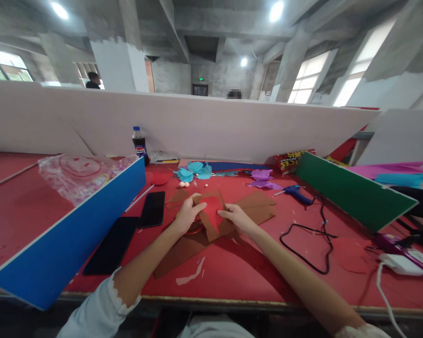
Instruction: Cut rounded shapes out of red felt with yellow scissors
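You hold a red piece laid on a brown piece up in front of you, above the middle of the red counter. The grip of your left hand pinches the brown piece at its left side, thumb on top and reaching the red; the grip of your right hand pinches it from the right, thumb tip at the edge of the red piece. Below your hands lie larger brown sheets, spreading out to both sides, and nearer you are some pale scraps. To your left a phone sits just beyond a dark tablet, beside an upright blue board. Past your hands you have blue petals, with small pale beads just in front of them, and purple petals farther right. A blue glue gun lies to your right, its black cord looping toward you, near a green board. A bottle stands by the white partition.
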`<state>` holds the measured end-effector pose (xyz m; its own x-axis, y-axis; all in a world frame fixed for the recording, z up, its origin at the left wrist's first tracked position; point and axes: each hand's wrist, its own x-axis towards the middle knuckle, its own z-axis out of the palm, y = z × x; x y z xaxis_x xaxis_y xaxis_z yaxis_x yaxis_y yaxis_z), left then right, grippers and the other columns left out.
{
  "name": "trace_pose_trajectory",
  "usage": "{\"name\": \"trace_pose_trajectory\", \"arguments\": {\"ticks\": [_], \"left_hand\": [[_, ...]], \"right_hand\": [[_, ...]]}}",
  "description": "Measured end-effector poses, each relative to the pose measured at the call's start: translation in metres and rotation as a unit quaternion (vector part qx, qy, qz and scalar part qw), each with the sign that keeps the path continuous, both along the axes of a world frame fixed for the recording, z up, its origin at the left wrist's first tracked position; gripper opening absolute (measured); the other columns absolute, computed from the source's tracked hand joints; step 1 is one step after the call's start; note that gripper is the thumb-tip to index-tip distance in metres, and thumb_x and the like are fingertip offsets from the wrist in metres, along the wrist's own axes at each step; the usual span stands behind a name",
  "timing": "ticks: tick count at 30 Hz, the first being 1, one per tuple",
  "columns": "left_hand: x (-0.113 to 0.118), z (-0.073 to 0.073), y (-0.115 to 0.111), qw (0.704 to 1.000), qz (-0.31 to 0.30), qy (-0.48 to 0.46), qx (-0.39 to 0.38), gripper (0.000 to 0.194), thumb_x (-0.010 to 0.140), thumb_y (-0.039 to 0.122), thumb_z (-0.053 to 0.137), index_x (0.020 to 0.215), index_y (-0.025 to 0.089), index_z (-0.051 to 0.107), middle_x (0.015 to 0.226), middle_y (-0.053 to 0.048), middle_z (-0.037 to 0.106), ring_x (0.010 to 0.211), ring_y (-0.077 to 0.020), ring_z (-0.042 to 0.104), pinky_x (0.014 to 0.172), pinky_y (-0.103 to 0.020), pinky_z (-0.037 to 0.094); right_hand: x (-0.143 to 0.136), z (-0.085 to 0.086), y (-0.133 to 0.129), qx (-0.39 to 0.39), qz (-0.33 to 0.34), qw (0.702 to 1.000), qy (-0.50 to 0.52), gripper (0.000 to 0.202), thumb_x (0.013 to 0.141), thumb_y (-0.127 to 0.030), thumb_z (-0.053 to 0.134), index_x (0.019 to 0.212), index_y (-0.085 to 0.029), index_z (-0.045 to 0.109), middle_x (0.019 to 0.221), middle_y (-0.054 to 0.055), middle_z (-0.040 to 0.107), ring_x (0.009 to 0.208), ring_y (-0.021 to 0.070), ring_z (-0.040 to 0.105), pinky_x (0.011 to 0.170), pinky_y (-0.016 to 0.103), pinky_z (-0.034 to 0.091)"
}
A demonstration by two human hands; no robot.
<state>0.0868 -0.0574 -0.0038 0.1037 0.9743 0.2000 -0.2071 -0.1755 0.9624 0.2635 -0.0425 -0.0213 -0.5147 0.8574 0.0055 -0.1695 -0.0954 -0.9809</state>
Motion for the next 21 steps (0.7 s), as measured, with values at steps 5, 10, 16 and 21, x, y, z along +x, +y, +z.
{"name": "trace_pose_trajectory", "arguments": {"ticks": [5,10,16,21], "left_hand": [[0.001,0.001,-0.001,1.0,0.003,0.002,0.001,0.021,0.066,0.026,0.059,0.082,0.015,0.051,0.072,0.002,0.057,0.064,-0.0093,0.053,0.062,-0.021,0.041],[0.001,0.002,-0.002,1.0,0.002,0.016,-0.002,0.024,0.065,0.027,0.06,0.084,0.015,0.052,0.075,0.001,0.059,0.068,-0.0111,0.054,0.064,-0.022,0.042],[0.002,0.002,-0.004,0.999,-0.011,0.037,0.001,0.023,0.068,0.028,0.058,0.085,0.014,0.051,0.075,0.0,0.057,0.069,-0.0112,0.054,0.063,-0.022,0.042],[0.001,0.001,-0.002,0.998,0.021,0.063,0.008,0.022,0.067,0.027,0.057,0.084,0.015,0.051,0.075,0.0,0.058,0.07,-0.0119,0.054,0.064,-0.022,0.042]], "right_hand": [[-0.002,0.001,-0.001,0.01,-0.017,1.0,0.001,0.035,0.065,-0.034,0.063,0.095,-0.016,0.061,0.082,0.005,0.067,0.067,0.0178,0.061,0.067,0.032,0.046],[-0.003,0.009,-0.006,0.018,-0.021,0.999,0.035,0.041,0.065,-0.033,0.063,0.102,-0.019,0.057,0.092,0.005,0.065,0.078,0.019,0.061,0.073,0.032,0.046],[-0.003,0.006,-0.005,-0.01,-0.006,0.999,0.036,0.034,0.063,-0.033,0.064,0.093,-0.016,0.06,0.081,0.006,0.067,0.068,0.0186,0.062,0.07,0.034,0.046],[-0.004,0.0,-0.001,0.02,-0.029,0.999,0.004,0.031,0.064,-0.035,0.062,0.089,-0.017,0.06,0.08,0.004,0.066,0.069,0.0184,0.06,0.068,0.033,0.046]]}}
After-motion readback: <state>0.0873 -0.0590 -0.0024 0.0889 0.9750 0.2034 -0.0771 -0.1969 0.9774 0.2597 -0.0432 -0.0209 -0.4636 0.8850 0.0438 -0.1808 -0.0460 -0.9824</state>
